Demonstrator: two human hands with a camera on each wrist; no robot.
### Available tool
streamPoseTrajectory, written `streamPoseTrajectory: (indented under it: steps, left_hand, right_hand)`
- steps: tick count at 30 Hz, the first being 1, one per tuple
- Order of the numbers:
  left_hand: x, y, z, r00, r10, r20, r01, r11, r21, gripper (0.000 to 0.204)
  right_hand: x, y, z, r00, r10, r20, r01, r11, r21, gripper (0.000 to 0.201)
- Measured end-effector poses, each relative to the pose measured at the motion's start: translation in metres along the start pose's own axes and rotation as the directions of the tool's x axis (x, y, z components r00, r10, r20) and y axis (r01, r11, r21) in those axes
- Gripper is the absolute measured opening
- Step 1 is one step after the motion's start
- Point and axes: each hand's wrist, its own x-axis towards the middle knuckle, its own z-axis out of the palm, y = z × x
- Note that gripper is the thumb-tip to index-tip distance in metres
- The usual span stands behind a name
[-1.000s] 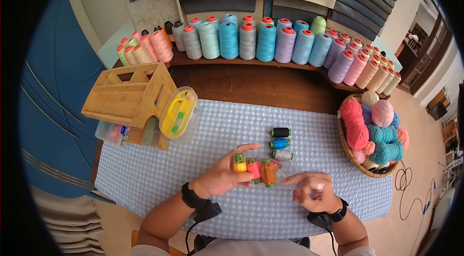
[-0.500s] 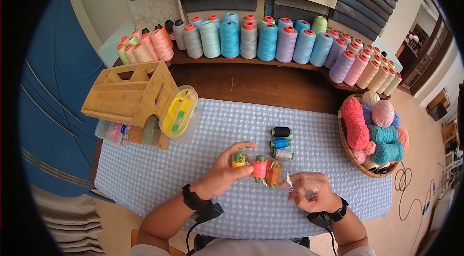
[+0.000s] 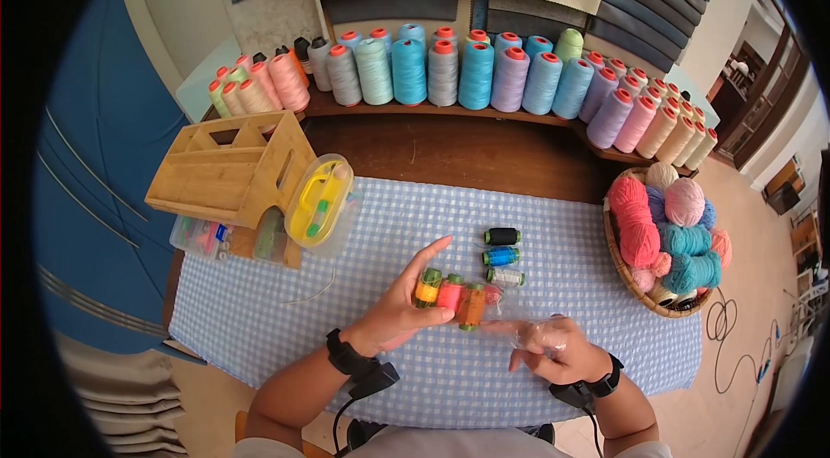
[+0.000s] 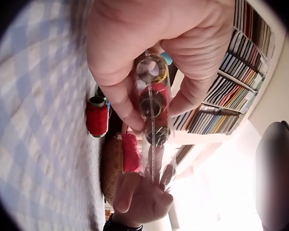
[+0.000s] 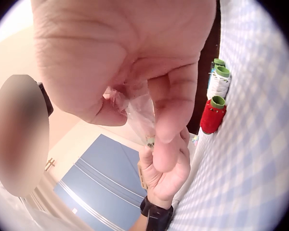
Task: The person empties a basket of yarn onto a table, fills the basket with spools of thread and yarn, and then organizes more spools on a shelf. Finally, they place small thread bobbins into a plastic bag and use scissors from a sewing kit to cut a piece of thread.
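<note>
My left hand (image 3: pixel 391 313) grips a clear plastic bag (image 3: pixel 506 328) holding a yellow thread spool (image 3: pixel 426 292), a pink one (image 3: pixel 449 295) and an orange one (image 3: pixel 470 307) side by side. Its thumb lies across the front of the bag, and its index finger points up and away. At the bag's loose end, my right hand (image 3: pixel 569 354) holds crumpled plastic between thumb and fingers, its index finger reaching toward the spools. Beyond the hands, a black spool (image 3: pixel 501 237), a blue one (image 3: pixel 501 256), a white one (image 3: pixel 504 277) and a red one (image 5: pixel 213 115) lie in a column on the checked cloth.
A wicker basket of yarn balls (image 3: pixel 616 259) stands at the right. On the left are a wooden organizer (image 3: pixel 216 168), a yellow-trayed plastic box (image 3: pixel 303 211) and a loose thread (image 3: pixel 316 289) on the cloth. Large thread cones (image 3: pixel 475 77) line the raised shelf behind.
The bagged spools spread apart to the right, then bunched back toward my left hand. My left index finger has lifted. My right index finger now stretches out along the bag.
</note>
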Motion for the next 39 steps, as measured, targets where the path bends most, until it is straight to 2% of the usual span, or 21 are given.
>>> streamPoseTrajectory:
  steps: [1, 4, 8, 10, 11, 13, 15, 16, 18, 19, 23, 25, 26, 27, 28, 29, 30, 32, 33, 35, 39]
  left_hand:
    - [0.000, 0.000, -0.001, 1.000, 0.000, 0.000, 0.000, 1.000, 0.000, 0.099]
    - [0.001, 0.000, -0.004, 0.999, -0.041, 0.021, 0.042, 0.998, -0.052, 0.103]
    - [0.001, 0.001, -0.009, 0.992, -0.116, 0.043, 0.116, 0.993, -0.017, 0.097]
    - [0.000, 0.002, -0.012, 0.988, -0.148, 0.051, 0.148, 0.989, -0.001, 0.094]
    - [0.000, 0.003, -0.014, 0.974, -0.203, 0.101, 0.204, 0.979, 0.000, 0.088]
    - [0.001, 0.006, -0.011, 0.955, -0.255, 0.150, 0.257, 0.966, 0.003, 0.082]
    - [0.002, 0.014, -0.002, 0.854, -0.424, 0.301, 0.407, 0.905, 0.120, 0.080]
    - [0.002, 0.010, -0.001, 0.854, -0.424, 0.301, 0.407, 0.905, 0.119, 0.080]
    - [-0.001, -0.003, -0.001, 0.772, -0.481, 0.416, 0.382, 0.874, 0.300, 0.084]
    - [0.000, -0.008, -0.001, 0.758, -0.474, 0.448, 0.295, 0.862, 0.413, 0.080]
    - [0.000, 0.000, 0.006, 0.750, -0.549, 0.370, 0.278, 0.768, 0.577, 0.070]
    - [-0.003, -0.002, -0.001, 0.854, -0.357, 0.378, 0.139, 0.858, 0.495, 0.056]
    - [-0.004, 0.001, -0.003, 0.854, -0.356, 0.380, 0.138, 0.858, 0.494, 0.056]
    - [-0.004, 0.004, -0.004, 0.886, -0.323, 0.333, 0.152, 0.880, 0.450, 0.053]
    - [-0.004, 0.006, -0.005, 0.914, -0.291, 0.283, 0.162, 0.901, 0.404, 0.049]
    - [-0.003, 0.006, -0.005, 0.933, -0.253, 0.257, 0.140, 0.910, 0.390, 0.042]
    - [-0.003, 0.006, -0.005, 0.932, -0.255, 0.258, 0.141, 0.910, 0.390, 0.042]
    - [-0.003, 0.007, -0.006, 0.955, -0.226, 0.192, 0.150, 0.928, 0.342, 0.038]
    - [-0.003, 0.007, -0.006, 0.955, -0.225, 0.192, 0.150, 0.928, 0.341, 0.038]
    - [-0.003, 0.008, -0.006, 0.957, -0.205, 0.204, 0.138, 0.943, 0.302, 0.038]
    - [-0.004, 0.011, -0.006, 0.958, -0.169, 0.234, 0.085, 0.940, 0.330, 0.044]
  right_hand:
    - [-0.001, 0.001, 0.000, 0.999, 0.035, 0.041, -0.037, 0.997, 0.061, 0.022]
    - [-0.006, 0.001, -0.002, 0.993, 0.040, 0.115, -0.045, 0.998, 0.042, 0.023]
    - [-0.003, 0.001, -0.003, 0.993, 0.030, 0.117, -0.031, 1.000, 0.005, 0.023]
    - [-0.004, 0.004, -0.001, 0.988, -0.128, -0.085, 0.128, 0.992, -0.009, 0.024]
    - [-0.004, 0.004, 0.001, 0.988, -0.128, -0.085, 0.128, 0.992, -0.008, 0.024]
    - [-0.003, 0.003, 0.003, 0.950, -0.146, -0.277, 0.166, 0.985, 0.050, 0.025]
    - [-0.001, 0.004, 0.002, 0.947, -0.180, -0.268, 0.195, 0.980, 0.032, 0.025]
    - [-0.001, 0.005, 0.002, 0.942, -0.214, -0.258, 0.226, 0.974, 0.014, 0.026]
    - [-0.001, 0.007, 0.004, 0.946, -0.208, -0.248, 0.211, 0.977, -0.014, 0.025]
    - [-0.001, 0.008, 0.005, 0.950, -0.201, -0.238, 0.197, 0.979, -0.044, 0.025]
    - [0.004, 0.008, 0.013, 0.904, -0.161, -0.396, 0.198, 0.978, 0.056, 0.018]
    - [0.009, 0.001, 0.013, 0.785, 0.036, -0.618, 0.190, 0.936, 0.297, 0.011]
    - [0.010, 0.002, 0.008, 0.785, 0.036, -0.618, 0.189, 0.937, 0.295, 0.011]
    - [0.010, 0.006, 0.000, 0.843, 0.010, -0.538, -0.001, 1.000, 0.015, 0.010]
    - [0.010, 0.009, -0.006, 0.893, 0.018, -0.450, -0.162, 0.945, -0.284, 0.012]
    - [0.011, 0.011, -0.009, 0.936, 0.033, -0.350, -0.160, 0.926, -0.341, 0.022]
    - [0.014, 0.010, -0.006, 0.935, 0.034, -0.352, -0.162, 0.926, -0.340, 0.022]
    - [0.020, 0.007, 0.001, 0.984, 0.004, -0.177, -0.089, 0.876, -0.475, 0.030]
    - [0.019, 0.005, 0.001, 0.984, 0.005, -0.176, -0.090, 0.876, -0.475, 0.030]
    - [0.017, 0.001, 0.002, 0.992, 0.124, 0.001, -0.100, 0.802, -0.588, 0.040]
    - [0.015, 0.005, 0.003, 0.993, 0.112, 0.025, -0.077, 0.810, -0.582, 0.043]
